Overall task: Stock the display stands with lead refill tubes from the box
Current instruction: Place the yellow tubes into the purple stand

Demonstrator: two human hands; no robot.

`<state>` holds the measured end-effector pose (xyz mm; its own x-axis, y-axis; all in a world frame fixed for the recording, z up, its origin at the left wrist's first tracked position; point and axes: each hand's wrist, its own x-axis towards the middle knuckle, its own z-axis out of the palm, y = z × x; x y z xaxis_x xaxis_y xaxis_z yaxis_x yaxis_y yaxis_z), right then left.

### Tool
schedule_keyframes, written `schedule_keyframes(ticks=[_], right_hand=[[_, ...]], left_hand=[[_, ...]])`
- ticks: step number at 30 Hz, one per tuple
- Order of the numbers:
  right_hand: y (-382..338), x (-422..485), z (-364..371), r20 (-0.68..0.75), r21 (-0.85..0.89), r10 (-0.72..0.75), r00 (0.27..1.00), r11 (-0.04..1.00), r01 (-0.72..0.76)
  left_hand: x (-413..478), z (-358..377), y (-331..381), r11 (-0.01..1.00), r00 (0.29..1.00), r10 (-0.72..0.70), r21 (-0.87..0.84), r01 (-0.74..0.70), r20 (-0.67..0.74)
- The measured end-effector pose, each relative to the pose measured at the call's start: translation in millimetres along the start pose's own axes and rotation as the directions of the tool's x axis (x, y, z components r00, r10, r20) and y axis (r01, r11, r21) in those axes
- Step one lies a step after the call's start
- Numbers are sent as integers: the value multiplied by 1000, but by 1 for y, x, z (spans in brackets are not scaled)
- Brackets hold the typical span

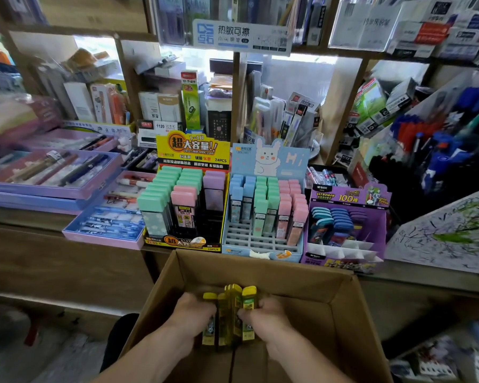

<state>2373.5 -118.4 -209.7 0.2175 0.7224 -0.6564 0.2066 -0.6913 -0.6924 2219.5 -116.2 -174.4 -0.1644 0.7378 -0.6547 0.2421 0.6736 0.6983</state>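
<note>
Low in the frame, the left grip (pixel 194 310) and right grip (pixel 263 313) clasp a bundle of yellow tubes (pixel 234 301) inside the box (pixel 260 268). Next, it seems, they must lift it to free slots in a stand (pixel 260 240).

Both hands (pixel 194 310) grip yellow tubes (pixel 233 313) over box (pixel 343 313).

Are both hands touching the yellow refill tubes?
Touching. Head view: the left hand and right hand clasp the yellow refill tubes from either side, over the cardboard box.
</note>
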Motion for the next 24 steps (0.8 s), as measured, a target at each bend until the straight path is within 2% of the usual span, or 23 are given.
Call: schedule_keyframes(ticks=[5, 17, 24], right_hand=[[0, -2, -3, 24, 76, 42, 999, 996, -44], [-6, -12, -1, 44, 70, 77, 996, 994, -80], [-6, -15, -1, 74, 111, 95, 993, 989, -103]], left_hand=[[1, 3, 0, 997, 997, -71, -41, 72, 30], [-1, 22, -3, 983, 992, -72, -159, 88, 103], [-2, 25, -6, 984, 989, -55, -159, 76, 136]])
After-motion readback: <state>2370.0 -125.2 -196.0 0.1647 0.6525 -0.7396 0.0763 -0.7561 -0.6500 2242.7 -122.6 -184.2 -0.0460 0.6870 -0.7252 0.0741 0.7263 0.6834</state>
